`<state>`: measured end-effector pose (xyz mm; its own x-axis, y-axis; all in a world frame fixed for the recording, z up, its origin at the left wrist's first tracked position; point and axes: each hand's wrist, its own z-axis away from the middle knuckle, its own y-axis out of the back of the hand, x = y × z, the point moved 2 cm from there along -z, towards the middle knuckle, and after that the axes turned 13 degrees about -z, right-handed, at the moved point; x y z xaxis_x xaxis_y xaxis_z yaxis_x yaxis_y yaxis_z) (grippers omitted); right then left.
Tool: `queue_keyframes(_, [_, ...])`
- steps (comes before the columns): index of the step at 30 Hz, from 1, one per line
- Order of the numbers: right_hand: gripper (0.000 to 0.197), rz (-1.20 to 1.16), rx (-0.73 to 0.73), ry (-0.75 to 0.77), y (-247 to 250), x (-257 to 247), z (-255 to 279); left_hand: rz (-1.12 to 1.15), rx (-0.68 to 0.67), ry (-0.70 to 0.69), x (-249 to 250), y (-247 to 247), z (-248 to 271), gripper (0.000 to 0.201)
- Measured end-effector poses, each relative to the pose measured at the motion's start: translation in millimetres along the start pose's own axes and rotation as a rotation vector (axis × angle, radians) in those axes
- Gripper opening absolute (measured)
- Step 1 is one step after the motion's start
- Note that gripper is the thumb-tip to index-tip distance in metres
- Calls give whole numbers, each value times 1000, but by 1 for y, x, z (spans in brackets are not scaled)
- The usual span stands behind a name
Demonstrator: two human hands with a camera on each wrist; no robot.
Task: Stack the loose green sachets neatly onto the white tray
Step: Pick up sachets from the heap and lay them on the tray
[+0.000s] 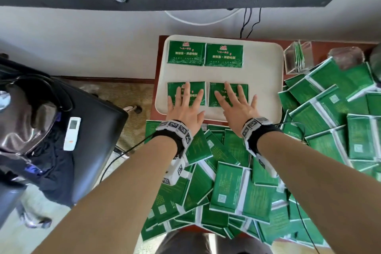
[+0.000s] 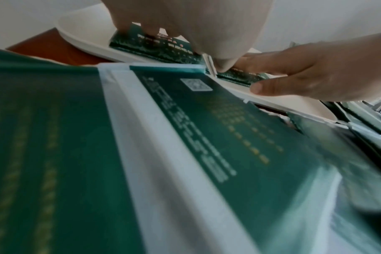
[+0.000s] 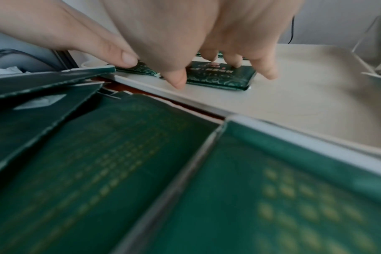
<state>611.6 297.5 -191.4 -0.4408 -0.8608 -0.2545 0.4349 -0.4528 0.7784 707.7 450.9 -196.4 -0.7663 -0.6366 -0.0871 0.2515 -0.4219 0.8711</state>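
Observation:
A white tray (image 1: 263, 80) holds green sachets in four spots. Two lie side by side at its far edge, one on the left (image 1: 186, 53) and one on the right (image 1: 224, 55). My left hand (image 1: 184, 103) presses with spread straight fingers on the near-left sachet (image 1: 173, 92). My right hand (image 1: 235, 102) presses flat on the near-right sachet (image 1: 244, 88). The left wrist view shows my left hand (image 2: 180, 25) pushing down on a sachet (image 2: 146, 43) inside the tray rim (image 2: 80, 37). The right wrist view shows my right hand (image 3: 218, 51) on its sachet (image 3: 220, 77). Neither hand grips anything.
A big heap of loose green sachets (image 1: 226, 183) covers the red-brown table in front of and right of the tray. A clear acrylic holder (image 1: 299, 57) with a few sachets stands at the back right. A black chair (image 1: 61, 130) with a white remote (image 1: 72, 133) is at the left.

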Motion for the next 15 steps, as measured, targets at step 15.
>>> queue_keyframes(15, [96, -32, 60, 11, 21, -13, -40, 9, 58, -38, -35, 9, -44, 67])
